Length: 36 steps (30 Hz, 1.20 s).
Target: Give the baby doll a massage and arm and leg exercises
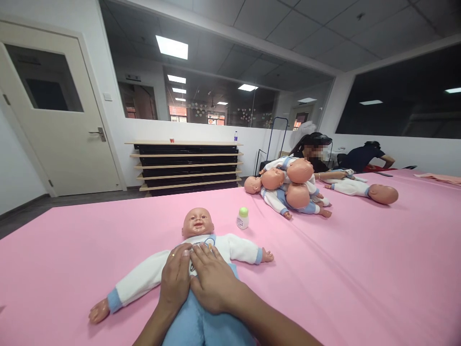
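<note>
On the pink tabletop (360, 269), the doll (225, 247) is being supported face-up; its torso is being covered by the left hand (175, 276) and right hand (212, 278), both laid flat, palms down, side by side.

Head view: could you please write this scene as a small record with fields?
Doll: face up, arms spread, white top with blue cuffs
Left hand: on the doll's torso
Right hand: beside it, flat on the torso
Bottle: upright, green cap, right of the doll's head
Pile of dolls: farther back, right
Surface: pink
</note>
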Motion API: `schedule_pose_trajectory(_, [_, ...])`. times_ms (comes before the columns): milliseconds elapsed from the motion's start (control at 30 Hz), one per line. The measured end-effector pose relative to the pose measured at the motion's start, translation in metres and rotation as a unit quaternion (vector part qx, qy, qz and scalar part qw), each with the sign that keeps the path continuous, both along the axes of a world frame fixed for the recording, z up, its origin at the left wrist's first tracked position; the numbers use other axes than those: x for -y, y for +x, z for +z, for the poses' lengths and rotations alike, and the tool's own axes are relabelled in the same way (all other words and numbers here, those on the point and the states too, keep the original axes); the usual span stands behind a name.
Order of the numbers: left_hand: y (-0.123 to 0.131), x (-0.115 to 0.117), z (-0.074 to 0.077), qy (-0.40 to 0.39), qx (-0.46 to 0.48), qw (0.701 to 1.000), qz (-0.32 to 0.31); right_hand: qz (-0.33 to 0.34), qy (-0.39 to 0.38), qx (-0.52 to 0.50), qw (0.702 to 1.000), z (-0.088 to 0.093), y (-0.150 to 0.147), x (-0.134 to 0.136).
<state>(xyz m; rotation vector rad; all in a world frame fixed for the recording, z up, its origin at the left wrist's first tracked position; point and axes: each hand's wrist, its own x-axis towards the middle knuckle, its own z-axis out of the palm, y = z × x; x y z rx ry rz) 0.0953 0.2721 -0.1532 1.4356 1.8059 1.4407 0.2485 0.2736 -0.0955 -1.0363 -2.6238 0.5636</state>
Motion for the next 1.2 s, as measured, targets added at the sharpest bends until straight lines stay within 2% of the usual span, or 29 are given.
schedule_pose_trajectory(167, [-0.001, 0.000, -0.001, -0.009, -0.012, 1.000, 0.000, -0.082, -0.012, 0.014, 0.996, -0.008, -0.004, -0.001])
schedule_pose_trajectory(267, [0.000, 0.002, 0.008, -0.028, -0.043, 0.999, -0.010, -0.132, -0.038, 0.046, 0.989, -0.005, -0.004, 0.001])
schedule_pose_trajectory(300, [0.001, 0.003, 0.013, -0.038, -0.073, 0.996, -0.030, -0.140, -0.051, 0.060, 0.987, -0.002, -0.002, 0.002])
schedule_pose_trajectory(367, [0.004, 0.008, 0.028, -0.074, -0.169, 0.977, -0.109, -0.137, -0.079, 0.086, 0.984, 0.006, 0.004, 0.002])
schedule_pose_trajectory(467, [0.011, 0.015, 0.049, -0.149, -0.302, 0.908, -0.249, -0.111, -0.107, 0.117, 0.981, 0.016, 0.015, 0.001])
schedule_pose_trajectory(533, [0.015, 0.017, 0.057, -0.179, -0.331, 0.882, -0.283, -0.099, -0.116, 0.136, 0.979, 0.020, 0.018, 0.000])
schedule_pose_trajectory(600, [0.017, 0.018, 0.059, -0.195, -0.335, 0.880, -0.275, -0.095, -0.119, 0.155, 0.976, 0.021, 0.018, 0.000])
schedule_pose_trajectory(767, [0.020, 0.017, 0.054, -0.239, -0.340, 0.885, -0.210, -0.084, -0.104, 0.183, 0.974, 0.018, 0.013, -0.001])
schedule_pose_trajectory(933, [0.030, 0.017, 0.047, -0.315, -0.352, 0.876, -0.092, -0.079, -0.098, 0.199, 0.972, 0.014, 0.014, -0.005])
schedule_pose_trajectory(1000, [0.035, 0.019, 0.049, -0.355, -0.345, 0.867, -0.056, -0.078, -0.093, 0.207, 0.971, 0.013, 0.013, -0.006])
schedule_pose_trajectory(1067, [0.040, 0.024, 0.056, -0.385, -0.346, 0.854, -0.054, -0.076, -0.087, 0.217, 0.969, 0.011, 0.013, -0.007])
schedule_pose_trajectory(1200, [0.053, 0.041, 0.084, -0.390, -0.347, 0.845, -0.120, -0.077, -0.077, 0.235, 0.966, 0.008, 0.014, -0.009])
